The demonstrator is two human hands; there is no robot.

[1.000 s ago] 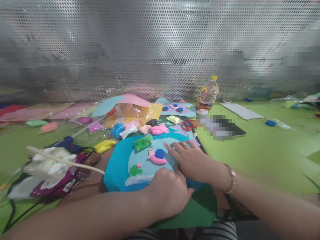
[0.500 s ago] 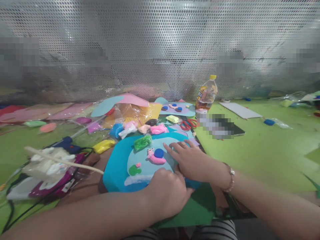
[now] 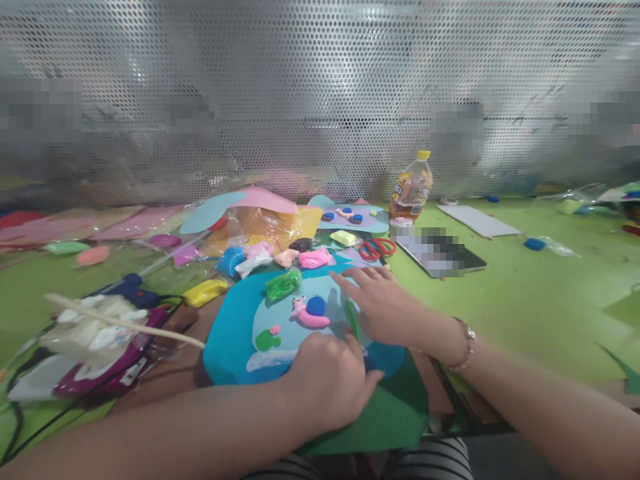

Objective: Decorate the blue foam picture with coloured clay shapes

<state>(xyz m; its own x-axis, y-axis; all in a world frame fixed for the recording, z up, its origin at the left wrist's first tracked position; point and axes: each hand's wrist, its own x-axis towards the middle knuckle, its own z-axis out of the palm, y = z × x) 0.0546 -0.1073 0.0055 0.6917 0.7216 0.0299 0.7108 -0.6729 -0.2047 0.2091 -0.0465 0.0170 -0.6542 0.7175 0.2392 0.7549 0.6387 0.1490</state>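
Green strip [image 3: 353, 319] runs lengthwise from eleven to five o'clock; left hand [image 3: 330, 383] curled by its lower end, grip unclear; right hand [image 3: 387, 303] loosely open.

We find 1 bright-blue, blunt-cornered paper sheet [image 3: 218, 340] lying flat, bearing 1 pale-blue, rounded paper panel [image 3: 263, 317]. On the panel we note 1 pink clay snail [image 3: 311, 319] with a round blue shell [image 3: 316, 306], head leftward; 1 green leaf-like clay piece [image 3: 266, 341] with 1 small pink flower [image 3: 275, 330]; 1 white clay band [image 3: 265, 361] along the lower edge; 1 slim green strip [image 3: 353, 320], partly covered, rightward.
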